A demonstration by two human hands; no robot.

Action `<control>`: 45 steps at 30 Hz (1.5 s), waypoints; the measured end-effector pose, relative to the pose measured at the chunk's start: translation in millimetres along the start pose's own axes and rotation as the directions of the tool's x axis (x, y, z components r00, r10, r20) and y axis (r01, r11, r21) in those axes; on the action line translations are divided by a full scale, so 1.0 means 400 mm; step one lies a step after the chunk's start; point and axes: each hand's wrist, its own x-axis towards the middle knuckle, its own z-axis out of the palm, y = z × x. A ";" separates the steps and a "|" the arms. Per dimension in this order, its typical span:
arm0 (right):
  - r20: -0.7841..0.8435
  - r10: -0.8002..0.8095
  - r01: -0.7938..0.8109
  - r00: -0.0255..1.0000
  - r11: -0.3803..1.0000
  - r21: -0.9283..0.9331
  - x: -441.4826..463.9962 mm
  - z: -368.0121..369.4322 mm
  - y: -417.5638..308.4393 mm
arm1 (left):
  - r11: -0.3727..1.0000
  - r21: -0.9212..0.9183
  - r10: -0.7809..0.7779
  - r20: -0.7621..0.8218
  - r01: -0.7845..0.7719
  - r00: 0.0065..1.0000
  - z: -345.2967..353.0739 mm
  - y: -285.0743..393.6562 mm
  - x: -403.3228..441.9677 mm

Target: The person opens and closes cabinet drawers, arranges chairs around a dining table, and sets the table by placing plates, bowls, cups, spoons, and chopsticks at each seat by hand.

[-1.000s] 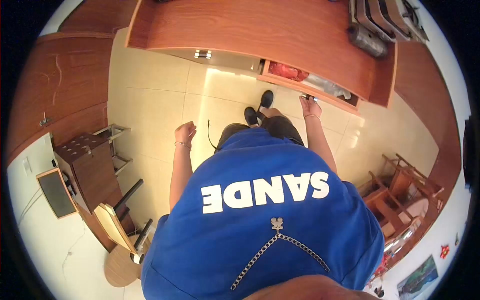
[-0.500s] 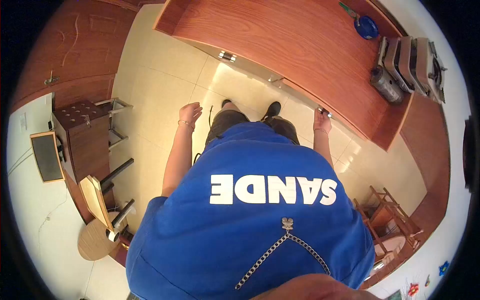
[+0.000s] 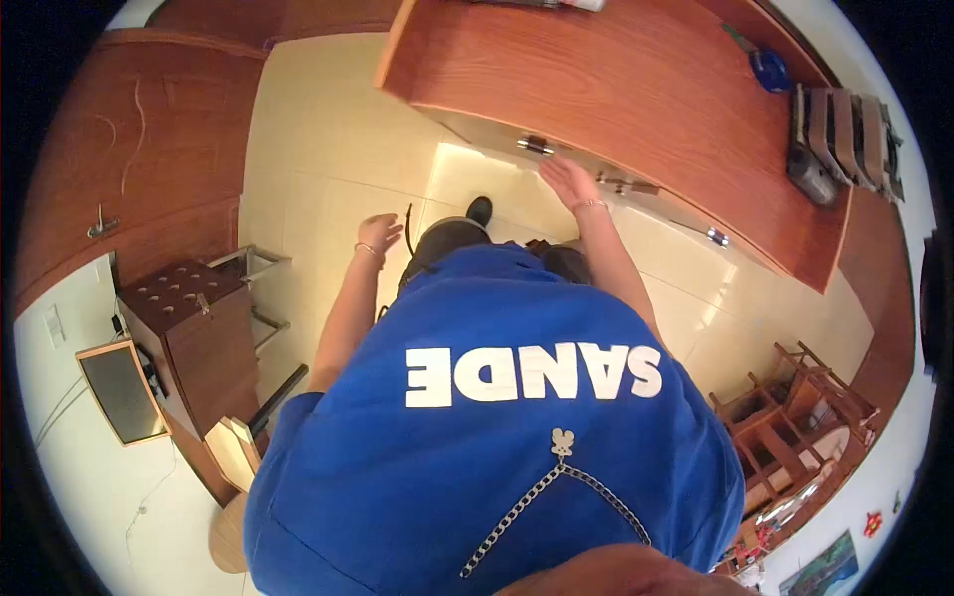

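Note:
My right hand [image 3: 570,183] is stretched out with its fingers extended, close to the front edge of the wooden counter [image 3: 596,89]. Just beyond its fingertips is a metal handle [image 3: 535,146] on the cabinet front; the hand looks empty. Another handle [image 3: 717,237], further right on the same front, has no hand on it, and the drawer there is closed. Over the tiled floor, my left hand [image 3: 379,232] hangs with its fingers apart and nothing in it.
Portable stoves [image 3: 845,139] and a blue round item [image 3: 769,71] stand on the counter at right. A brown box cabinet [image 3: 189,328] and a framed dark panel [image 3: 124,391] are at left. Wooden chairs [image 3: 795,427] are at lower right; a door [image 3: 149,149] is upper left.
The drawer that stood open a second ago is closed. My right hand has left its handle and moved left towards the other handle. My left hand's curled fingers have opened.

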 end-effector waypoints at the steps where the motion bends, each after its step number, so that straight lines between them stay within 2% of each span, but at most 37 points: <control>1: 0.000 0.002 -0.002 1.000 0.999 0.046 0.044 0.036 0.026 | 1.000 0.012 0.019 -0.017 -0.018 1.000 -0.046 0.033 -0.014; 2: 0.004 0.009 -0.010 1.000 0.999 0.043 0.082 0.068 0.048 | 1.000 -0.008 0.011 -0.058 -0.011 0.998 -0.087 0.067 -0.029; 4: -0.121 -0.104 0.119 0.987 0.985 0.124 0.143 0.088 0.107 | 1.000 0.004 0.028 -0.116 -0.028 0.993 -0.193 0.079 -0.023; 5: -0.228 -0.055 0.108 0.972 0.968 0.226 0.160 0.095 0.112 | 0.999 0.011 0.031 -0.118 -0.030 0.992 -0.238 0.082 -0.023; 6: -0.227 -0.057 0.111 0.972 0.966 0.232 0.160 0.106 0.121 | 1.000 0.002 0.015 -0.158 -0.015 0.987 -0.281 0.074 -0.014; 8: -0.219 -0.205 0.247 0.954 0.952 0.183 0.137 0.108 0.133 | 1.000 -0.008 -0.004 -0.186 0.003 0.983 -0.345 0.051 0.017; 11: -0.216 -0.244 0.277 0.945 0.952 0.134 0.108 0.127 0.135 | 0.996 -0.022 -0.088 -0.208 0.085 0.974 -0.419 -0.016 0.065; 13: -0.214 -0.289 0.311 0.933 0.947 0.077 0.100 0.139 0.140 | 0.994 -0.054 -0.099 -0.185 0.090 0.978 -0.410 -0.032 0.043; 15: -0.219 -0.268 0.298 0.938 0.948 0.112 0.103 0.147 0.139 | 0.992 -0.086 -0.106 -0.149 0.093 0.983 -0.400 -0.042 0.035; 17: -0.216 -0.283 0.319 0.935 0.934 0.158 0.128 0.111 0.148 | 0.991 -0.063 -0.127 -0.126 0.119 0.984 -0.380 -0.033 0.019; 22: -0.216 -0.272 0.306 0.938 0.942 0.141 0.130 0.131 0.142 | 0.994 -0.013 -0.112 -0.095 0.111 0.989 -0.376 0.000 0.040; 24: -0.230 -0.304 0.328 0.925 0.941 0.077 0.117 0.131 0.141 | 0.996 0.037 -0.081 -0.011 0.081 0.997 -0.357 0.018 0.073; 26: -0.258 -0.324 0.365 0.910 0.922 0.128 0.071 0.149 0.157 | 0.994 0.080 -0.078 0.013 0.077 0.997 -0.310 0.045 0.096; 28: -0.198 -0.354 0.381 0.914 0.918 0.115 0.077 0.147 0.149 | 0.992 0.124 -0.006 0.066 -0.003 0.998 -0.238 0.113 0.103; 30: -0.191 -0.334 0.364 0.923 0.919 0.153 0.086 0.142 0.151 | 0.990 0.112 0.068 0.190 -0.090 0.979 -0.191 0.160 0.124; 31: -0.211 -0.344 0.378 0.915 0.913 0.154 0.089 0.144 0.156 | 0.984 0.140 0.080 0.180 -0.106 0.980 -0.152 0.208 0.096; 32: -0.232 -0.355 0.395 0.906 0.906 0.154 0.091 0.144 0.157 | 0.984 0.141 0.083 0.177 -0.109 0.981 -0.125 0.239 0.084; 35: -0.215 -0.356 0.389 0.910 0.911 0.139 0.081 0.133 0.174 | 0.979 0.053 0.171 0.332 -0.199 0.928 -0.064 0.290 0.076; 36: -0.214 -0.382 0.411 0.899 0.904 0.115 0.067 0.148 0.161 | 0.976 0.031 0.194 0.335 -0.216 0.922 -0.042 0.293 0.077; 38: -0.149 -0.456 0.458 0.877 0.888 -0.024 0.086 0.137 0.168 | 0.994 0.044 0.081 0.367 -0.104 0.927 0.006 0.313 0.095; 40: -0.262 -0.440 0.461 0.859 0.887 0.021 0.074 0.161 0.168 | 0.997 -0.026 0.074 0.430 -0.070 0.900 0.051 0.335 0.103; 42: -0.288 -0.358 0.397 0.888 0.914 0.087 0.028 0.190 0.163 | 0.992 -0.083 0.123 0.483 -0.095 0.867 0.104 0.361 0.095; 45: -0.192 -0.485 0.491 0.853 0.871 -0.023 0.003 0.200 0.168 | 0.990 -0.123 0.130 0.544 -0.075 0.829 0.195 0.379 0.111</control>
